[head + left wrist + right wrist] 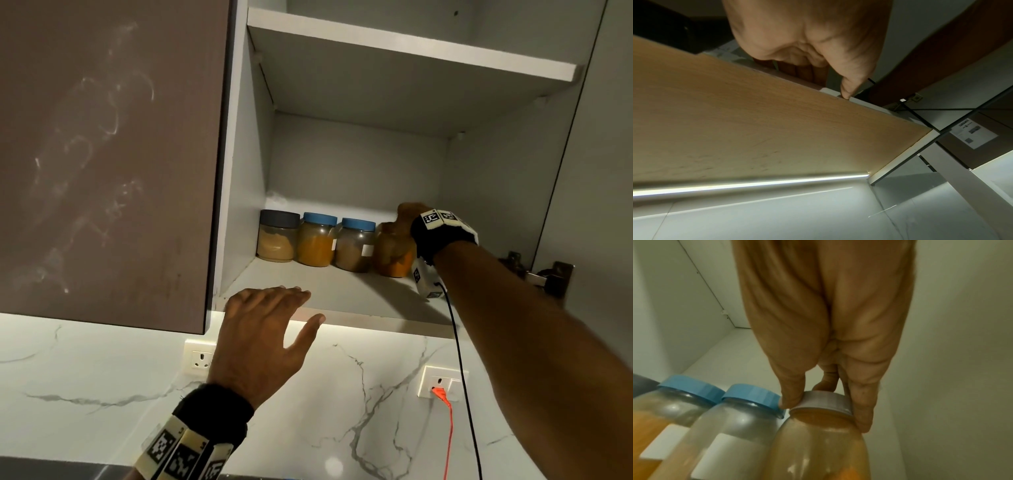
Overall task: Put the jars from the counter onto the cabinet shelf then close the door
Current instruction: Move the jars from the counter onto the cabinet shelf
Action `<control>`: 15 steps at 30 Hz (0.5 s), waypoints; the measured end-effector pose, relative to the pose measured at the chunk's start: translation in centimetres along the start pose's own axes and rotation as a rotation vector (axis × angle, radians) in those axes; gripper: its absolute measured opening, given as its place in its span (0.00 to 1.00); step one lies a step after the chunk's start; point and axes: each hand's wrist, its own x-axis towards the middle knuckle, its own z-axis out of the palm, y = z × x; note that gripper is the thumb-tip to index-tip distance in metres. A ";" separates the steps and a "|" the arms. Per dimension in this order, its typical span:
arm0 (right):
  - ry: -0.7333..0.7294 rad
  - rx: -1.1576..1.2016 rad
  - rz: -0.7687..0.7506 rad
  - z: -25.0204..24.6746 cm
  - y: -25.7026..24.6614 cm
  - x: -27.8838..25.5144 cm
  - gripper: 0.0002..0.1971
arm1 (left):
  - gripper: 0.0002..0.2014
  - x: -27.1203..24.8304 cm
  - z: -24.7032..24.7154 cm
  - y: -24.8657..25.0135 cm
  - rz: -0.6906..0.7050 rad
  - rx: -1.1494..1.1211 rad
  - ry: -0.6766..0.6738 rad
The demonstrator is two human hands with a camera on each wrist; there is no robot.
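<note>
Several jars stand in a row on the lower cabinet shelf (329, 291). From the left: a grey-lidded jar (278, 235), a blue-lidded orange jar (317, 239) and a blue-lidded brown jar (354, 245). My right hand (399, 224) grips the rightmost jar (394, 257) by its grey lid (823, 400), thumb and fingers curled round the rim. This jar holds orange powder and stands beside the brown jar (731, 434). My left hand (274, 329) lies flat with straight fingers on the shelf's front edge, its thumb (851, 81) under the lip.
The brown door (102, 154) of the neighbouring cabinet at left is closed. A hinge (544, 275) sits at the right side of the open cabinet. An upper shelf (411, 48) is bare. The marble backsplash carries two sockets (442, 382), one with an orange cable (448, 435).
</note>
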 end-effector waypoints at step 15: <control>-0.082 -0.142 0.031 0.4 0.6 0.0 0.47 | 0.27 -0.1 0.1 0.2 -0.004 -0.009 0.019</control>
